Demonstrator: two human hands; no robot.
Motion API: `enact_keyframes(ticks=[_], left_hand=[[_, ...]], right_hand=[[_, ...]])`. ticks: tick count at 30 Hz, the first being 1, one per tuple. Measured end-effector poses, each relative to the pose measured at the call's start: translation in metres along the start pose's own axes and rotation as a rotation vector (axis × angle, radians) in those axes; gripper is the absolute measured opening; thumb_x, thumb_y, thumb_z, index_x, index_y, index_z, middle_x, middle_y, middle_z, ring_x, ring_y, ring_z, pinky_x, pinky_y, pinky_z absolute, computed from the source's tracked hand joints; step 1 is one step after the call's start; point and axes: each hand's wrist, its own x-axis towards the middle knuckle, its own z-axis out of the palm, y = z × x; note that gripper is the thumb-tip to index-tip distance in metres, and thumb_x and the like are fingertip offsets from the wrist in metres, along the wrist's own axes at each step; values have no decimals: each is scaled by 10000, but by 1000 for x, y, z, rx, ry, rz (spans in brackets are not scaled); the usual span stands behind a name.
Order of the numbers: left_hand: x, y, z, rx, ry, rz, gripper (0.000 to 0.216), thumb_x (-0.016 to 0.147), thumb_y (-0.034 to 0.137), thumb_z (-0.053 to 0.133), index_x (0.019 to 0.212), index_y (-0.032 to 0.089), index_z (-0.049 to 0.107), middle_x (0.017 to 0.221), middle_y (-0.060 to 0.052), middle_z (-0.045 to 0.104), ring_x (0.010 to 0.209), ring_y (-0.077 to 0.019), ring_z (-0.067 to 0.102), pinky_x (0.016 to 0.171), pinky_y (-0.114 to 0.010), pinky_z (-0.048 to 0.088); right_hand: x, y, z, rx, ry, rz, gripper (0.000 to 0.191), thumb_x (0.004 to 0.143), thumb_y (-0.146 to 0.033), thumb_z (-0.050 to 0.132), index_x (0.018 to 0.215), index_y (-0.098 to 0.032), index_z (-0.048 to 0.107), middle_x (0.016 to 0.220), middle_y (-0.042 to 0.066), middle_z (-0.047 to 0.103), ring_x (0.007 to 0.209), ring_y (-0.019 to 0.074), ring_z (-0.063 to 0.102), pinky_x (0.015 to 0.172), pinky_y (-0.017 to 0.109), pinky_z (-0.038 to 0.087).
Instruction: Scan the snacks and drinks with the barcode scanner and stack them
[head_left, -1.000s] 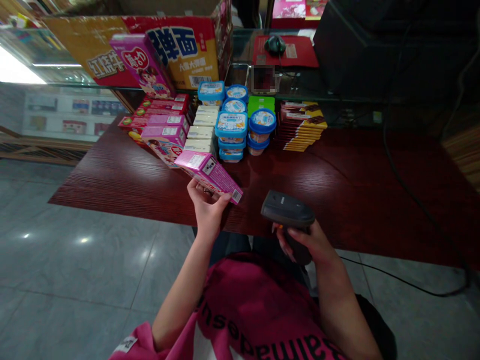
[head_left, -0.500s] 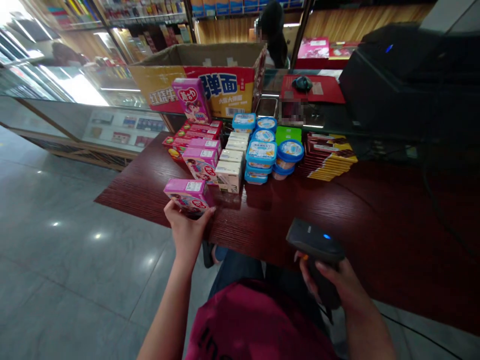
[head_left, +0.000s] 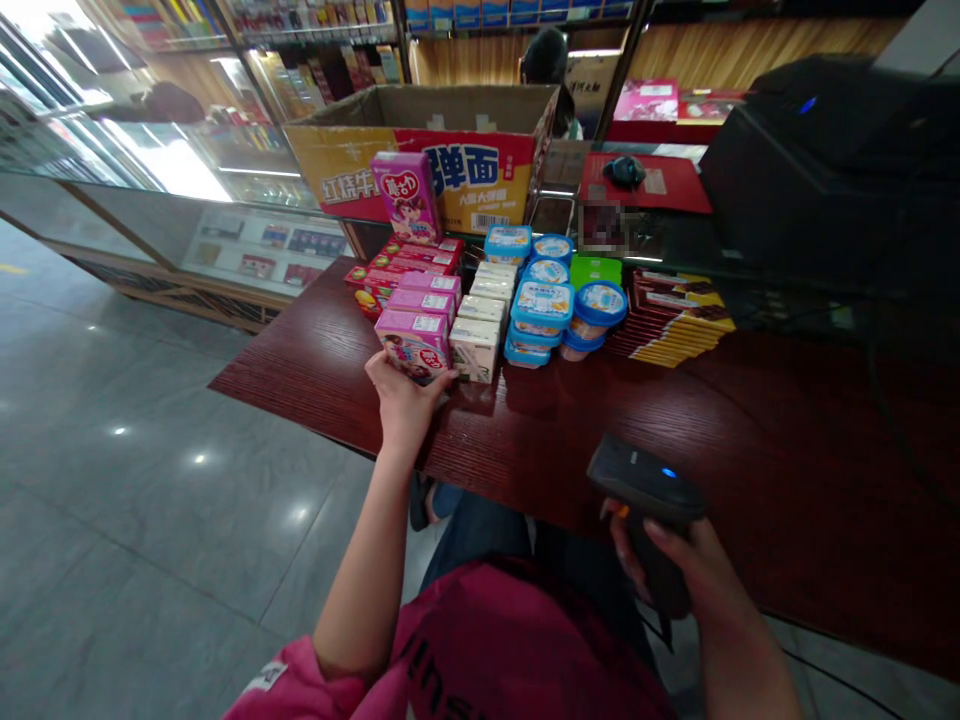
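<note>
The left hand (head_left: 405, 402) gripped a pink box (head_left: 409, 335) beside cream boxes (head_left: 474, 352) on a dark-red table (head_left: 525, 440); the right hand (head_left: 694, 560) held a black scanner (head_left: 637, 476), its small blue light (head_left: 668, 473) lit.

Right side dim; glare dots the floor (head_left: 161, 520).

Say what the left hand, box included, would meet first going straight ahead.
The left hand holds the front pink box; straight on, that box would likely meet the next pink box behind it first, though any gap is hard to judge.
</note>
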Motion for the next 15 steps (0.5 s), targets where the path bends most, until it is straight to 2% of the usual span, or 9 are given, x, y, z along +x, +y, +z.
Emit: enact_keyframes(ticks=[4,9,12,15], left_hand=[[11,-8,10,-25,6,25,905,652,350,1007,1296,212,386,1354,-118,399,1398,-358,459,1262,-559,396],[20,-15,12,-93,-43,25,986,637,420,1005,1357,173,378,1365,-144,386,1387,-357,473,1255,-511,409],[21,-17,11,-80,-75,-1,1148,566,486,1020,1442,146,361,1403,-170,386,1432,-393,443,1284,-526,363],[20,-19,3,-61,-94,-43,1378,449,560,1036,1554,174,310,1456,-178,396,1495,-443,378,1321,-577,276]], right_hand=[[1,2,-2,-4,-37,8,478,745,-599,937,940,-186,797,633,45,711,423,148,580,359,231,460],[-3,-1,5,23,32,23,493,707,-595,961,934,-185,811,610,32,699,416,128,561,367,213,460],[-4,-4,9,14,71,40,525,672,-617,971,921,-188,800,599,27,698,416,125,557,380,214,471],[-6,-5,12,-1,124,60,544,644,-631,974,905,-191,788,606,33,710,419,128,563,390,216,473]])
